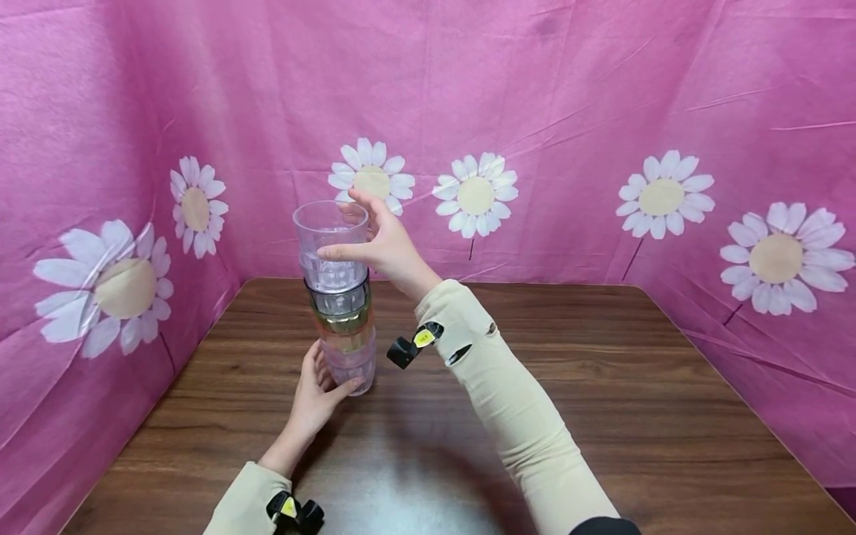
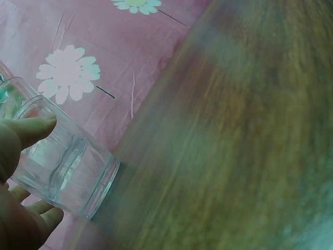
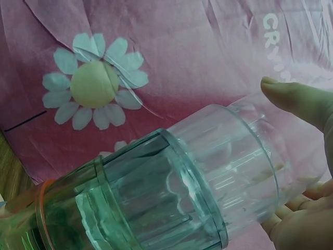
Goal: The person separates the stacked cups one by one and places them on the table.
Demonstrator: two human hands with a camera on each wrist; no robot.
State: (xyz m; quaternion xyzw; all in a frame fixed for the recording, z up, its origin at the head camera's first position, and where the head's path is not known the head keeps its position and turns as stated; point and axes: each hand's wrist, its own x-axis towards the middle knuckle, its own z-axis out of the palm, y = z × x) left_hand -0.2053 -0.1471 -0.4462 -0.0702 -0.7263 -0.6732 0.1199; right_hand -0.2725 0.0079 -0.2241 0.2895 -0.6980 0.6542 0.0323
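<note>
Left of centre in the frame, your right hand point(image 1: 384, 241) wraps the top cup point(image 1: 330, 238) of the stack point(image 1: 341, 319); your left hand point(image 1: 314, 394) grips its bottom cup on the counter point(image 1: 602, 386). Stacking looks underway; next, press straight down.

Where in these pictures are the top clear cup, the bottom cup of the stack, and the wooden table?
Top clear plastic cup point(image 1: 331, 238): head view, its upper wall.
Bottom clear cup point(image 2: 73, 169): left wrist view, its side wall.
Brown wooden table point(image 1: 602, 386): head view, bare surface.
</note>
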